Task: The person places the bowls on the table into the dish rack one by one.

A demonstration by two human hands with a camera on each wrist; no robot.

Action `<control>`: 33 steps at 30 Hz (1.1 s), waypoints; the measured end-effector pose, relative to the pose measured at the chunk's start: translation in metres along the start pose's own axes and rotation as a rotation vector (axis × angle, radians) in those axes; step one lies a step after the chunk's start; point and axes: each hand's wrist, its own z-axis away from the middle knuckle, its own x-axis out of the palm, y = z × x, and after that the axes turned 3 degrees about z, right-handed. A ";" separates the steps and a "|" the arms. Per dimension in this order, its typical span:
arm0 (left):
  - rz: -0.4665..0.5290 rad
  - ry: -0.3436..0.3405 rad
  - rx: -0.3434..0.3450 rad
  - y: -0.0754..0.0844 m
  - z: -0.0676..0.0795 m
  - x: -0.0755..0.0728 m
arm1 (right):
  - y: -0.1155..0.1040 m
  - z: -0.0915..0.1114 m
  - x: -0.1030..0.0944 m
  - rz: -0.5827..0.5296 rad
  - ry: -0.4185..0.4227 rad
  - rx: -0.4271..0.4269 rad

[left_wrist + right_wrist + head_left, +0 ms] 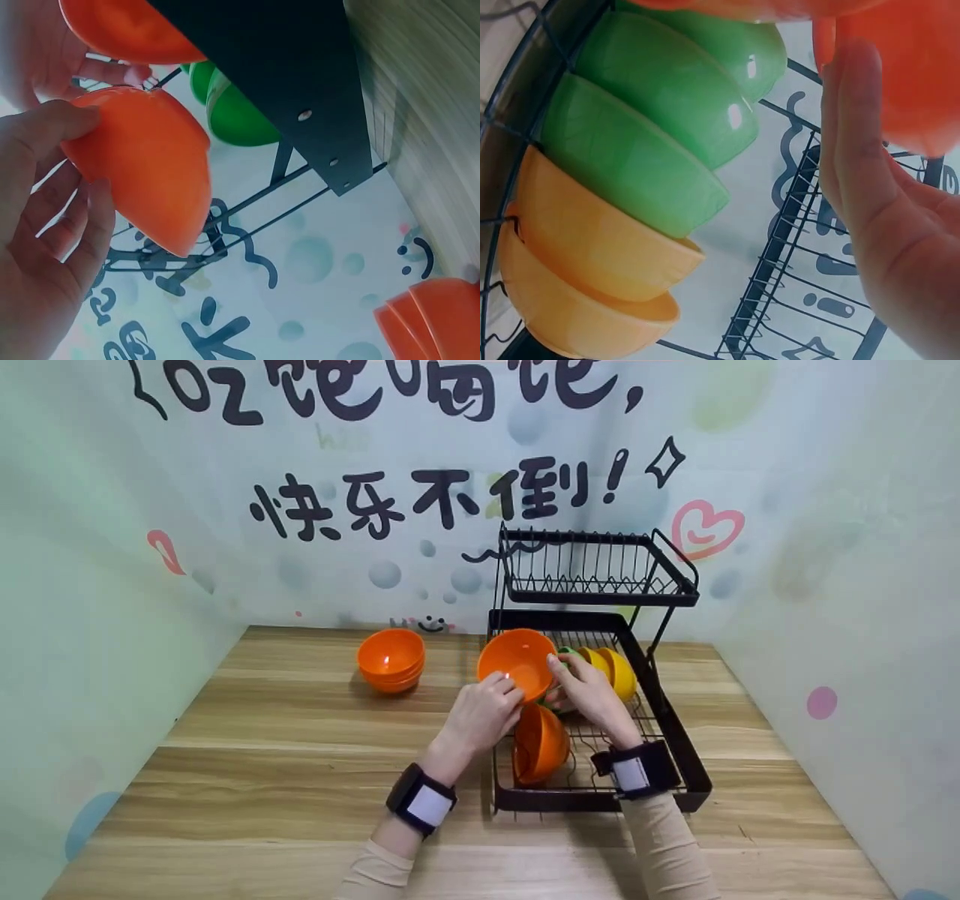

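Both hands are on an orange bowl (517,656) raised over the left side of the black dish rack (592,799), its inside facing up toward the head camera. My left hand (484,711) pinches the near rim, with thumb and fingers on the bowl (150,169) in the left wrist view. On the right edge, my right hand (592,694) holds the rim, thumb uppermost and its other fingers partly hidden. Just below, another orange bowl (546,744) leans on its side in the rack. Green bowls (630,150) and yellow bowls (621,675) stand tilted beside the right hand.
Left of the rack, a stack of orange bowls (391,656) sits on the wooden table (300,780). The rack's upper tier (600,598) rises at the back, near the printed backdrop (337,577). Light cloth walls border both sides.
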 end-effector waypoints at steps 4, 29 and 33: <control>-0.008 0.046 0.043 0.003 0.000 0.003 | -0.005 0.001 -0.001 -0.019 -0.014 0.016; 0.074 0.030 0.023 0.008 -0.001 0.005 | -0.002 0.002 -0.008 -0.025 0.183 -0.008; 0.069 -0.002 -0.016 0.006 0.000 0.004 | -0.001 0.004 -0.011 0.037 0.241 -0.032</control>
